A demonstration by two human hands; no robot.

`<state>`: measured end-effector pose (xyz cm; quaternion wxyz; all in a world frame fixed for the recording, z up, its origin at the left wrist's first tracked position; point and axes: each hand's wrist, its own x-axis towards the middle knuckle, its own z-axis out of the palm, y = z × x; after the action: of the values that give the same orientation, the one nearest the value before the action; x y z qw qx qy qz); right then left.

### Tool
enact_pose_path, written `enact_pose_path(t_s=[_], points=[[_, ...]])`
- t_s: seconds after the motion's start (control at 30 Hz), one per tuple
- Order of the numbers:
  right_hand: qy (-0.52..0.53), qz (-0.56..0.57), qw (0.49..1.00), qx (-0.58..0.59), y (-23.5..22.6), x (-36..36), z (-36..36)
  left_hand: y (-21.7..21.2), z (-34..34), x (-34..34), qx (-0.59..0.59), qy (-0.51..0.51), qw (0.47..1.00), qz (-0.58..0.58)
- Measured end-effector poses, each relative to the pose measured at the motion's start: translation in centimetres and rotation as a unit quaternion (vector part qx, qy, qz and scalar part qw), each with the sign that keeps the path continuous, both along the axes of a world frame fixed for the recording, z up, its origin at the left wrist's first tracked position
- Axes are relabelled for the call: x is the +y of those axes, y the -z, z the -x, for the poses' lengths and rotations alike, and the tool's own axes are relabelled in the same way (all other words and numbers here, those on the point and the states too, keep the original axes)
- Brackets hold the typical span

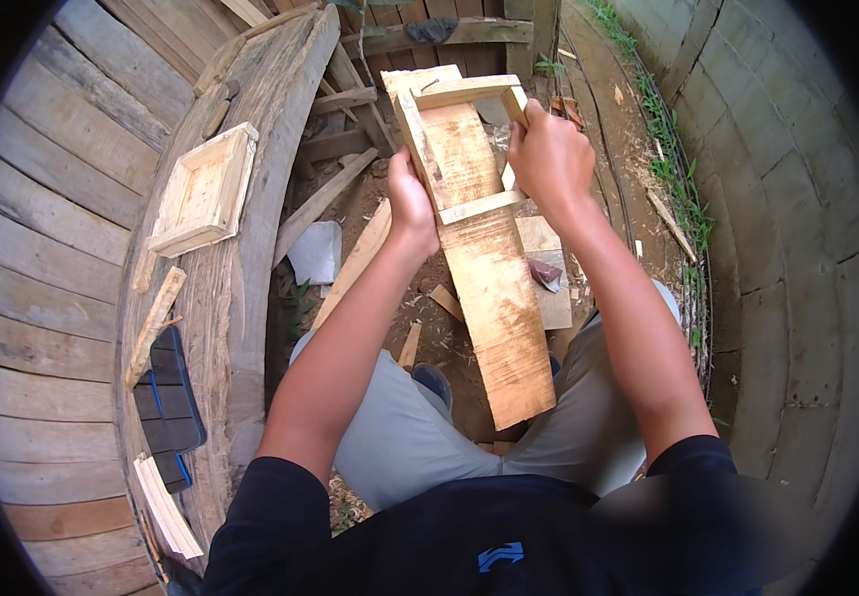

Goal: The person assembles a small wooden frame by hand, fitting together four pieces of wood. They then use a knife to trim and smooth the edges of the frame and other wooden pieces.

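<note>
Both hands: the right hand [554, 154] is clamped on the far right corner of the wooden frame [422, 144]; the left hand [413, 199] presses against its left bar, the fingers hidden, so whether they close cannot be told.
Frame: four-sided and open in the middle, over the far part of a long board [501, 308]; a nail [432, 85] sticks up at its far left corner.
Board: runs from between the knees to beyond the frame, its face streaked brown.
Legs: grey trousers [390, 432], spread on either side of the board's near end.
Ground: a pale flat block [556, 316] right of the board, with a dark red scrap [546, 274] on it; a whitish slab [315, 251] farther left.
Left bench: thick wooden bench [219, 328] bearing a shallow wooden box [194, 238], a narrow stick [155, 328], a dark glossy panel [173, 392] and pale strips [168, 512], far to near.
Edges: plank wall [47, 308] left, grey block wall [787, 308] right, green plants [670, 174] along its foot.
</note>
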<state>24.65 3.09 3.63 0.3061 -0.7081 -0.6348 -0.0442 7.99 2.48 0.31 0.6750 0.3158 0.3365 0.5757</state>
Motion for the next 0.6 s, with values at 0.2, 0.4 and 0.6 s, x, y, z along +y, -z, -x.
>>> enact_pose_path(t_s=[0.2,0.4,0.6], points=[[-0.001,0.009,1.0,0.009,0.0,0.0,0.1,-0.4,-0.2,-0.2,-0.029,0.003,1.0,0.01],[-0.001,0.001,1.0,0.024,0.1,0.0,0.2,-1.0,-0.4,-0.7,-0.015,-0.013,1.0,0.004],[0.003,0.001,1.0,0.016,-0.1,-0.1,0.2,-1.1,-0.5,-0.7,-0.038,-0.009,0.999,0.01]])
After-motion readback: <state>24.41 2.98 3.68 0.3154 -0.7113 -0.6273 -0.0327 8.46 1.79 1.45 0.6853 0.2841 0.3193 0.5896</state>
